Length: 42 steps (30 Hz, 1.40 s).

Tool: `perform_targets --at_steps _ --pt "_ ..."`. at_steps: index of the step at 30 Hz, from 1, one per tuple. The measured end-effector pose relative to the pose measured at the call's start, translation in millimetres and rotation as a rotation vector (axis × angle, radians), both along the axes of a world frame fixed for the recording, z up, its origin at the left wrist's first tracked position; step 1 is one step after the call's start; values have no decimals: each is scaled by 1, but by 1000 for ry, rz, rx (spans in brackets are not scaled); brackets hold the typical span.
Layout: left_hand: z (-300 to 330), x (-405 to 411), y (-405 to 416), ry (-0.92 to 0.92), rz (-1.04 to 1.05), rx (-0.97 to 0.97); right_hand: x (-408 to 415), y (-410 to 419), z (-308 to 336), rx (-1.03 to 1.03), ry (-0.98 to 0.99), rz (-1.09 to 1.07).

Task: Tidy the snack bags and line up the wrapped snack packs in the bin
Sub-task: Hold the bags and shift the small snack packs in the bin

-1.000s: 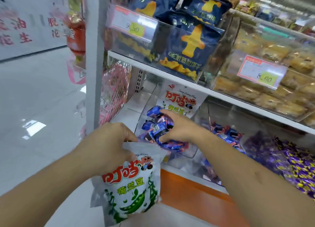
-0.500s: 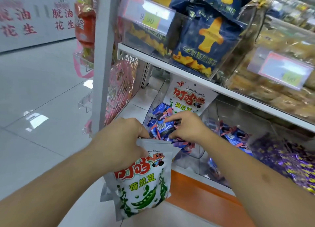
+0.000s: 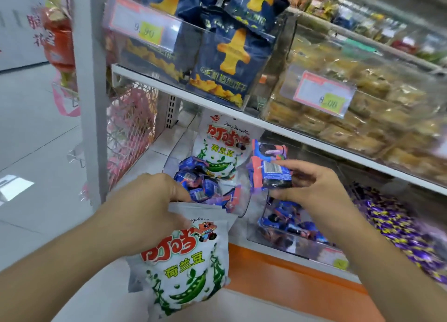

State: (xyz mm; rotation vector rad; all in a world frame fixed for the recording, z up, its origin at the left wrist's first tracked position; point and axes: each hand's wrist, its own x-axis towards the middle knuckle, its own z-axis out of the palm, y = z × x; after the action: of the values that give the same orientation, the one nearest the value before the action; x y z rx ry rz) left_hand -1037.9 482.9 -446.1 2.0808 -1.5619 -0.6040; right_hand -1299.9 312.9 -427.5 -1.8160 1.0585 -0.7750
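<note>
My left hand (image 3: 145,208) grips the top of a white pea snack bag (image 3: 186,266) with green pods and red lettering, held in front of the lower shelf. A second white pea bag (image 3: 222,147) stands upright at the back of the clear bin (image 3: 242,200). Several blue wrapped snack packs (image 3: 200,184) lie jumbled in that bin. My right hand (image 3: 312,191) holds a bunch of blue wrapped packs (image 3: 268,169) lifted above the bin's right side.
A neighbouring clear bin (image 3: 290,227) holds more blue packs; purple wrapped sweets (image 3: 399,227) lie to its right. The white shelf (image 3: 242,121) above carries dark blue snack bags (image 3: 229,63), bagged pastries (image 3: 362,109) and price tags. A white post (image 3: 92,92) stands left, tiled floor beyond.
My right hand has lifted out of the left bin with a bunch of blue packs and moved right. The left hand keeps holding the pea bag.
</note>
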Motion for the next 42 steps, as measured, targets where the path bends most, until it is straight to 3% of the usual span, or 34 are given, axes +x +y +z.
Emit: perform_targets --at_steps 5,12,17,22,29,35,42 --pt "-1 -17 -2 -21 -8 -19 -63 -18 -20 16 26 -160" --pt "-1 -38 -11 -43 -36 37 -72 -37 -49 -143 453 -43" --pt "-2 -36 -13 -14 -21 42 -46 -18 -33 -357 491 -18" --pt "-3 -18 -7 36 -6 51 13 3 -22 -556 414 164" --pt "-5 15 2 13 21 55 134 -16 -36 -345 661 441" --pt "-7 28 5 -17 19 79 182 -39 -83 -314 713 359" --pt "-8 31 6 -58 -11 66 185 -45 -91 -277 756 343"
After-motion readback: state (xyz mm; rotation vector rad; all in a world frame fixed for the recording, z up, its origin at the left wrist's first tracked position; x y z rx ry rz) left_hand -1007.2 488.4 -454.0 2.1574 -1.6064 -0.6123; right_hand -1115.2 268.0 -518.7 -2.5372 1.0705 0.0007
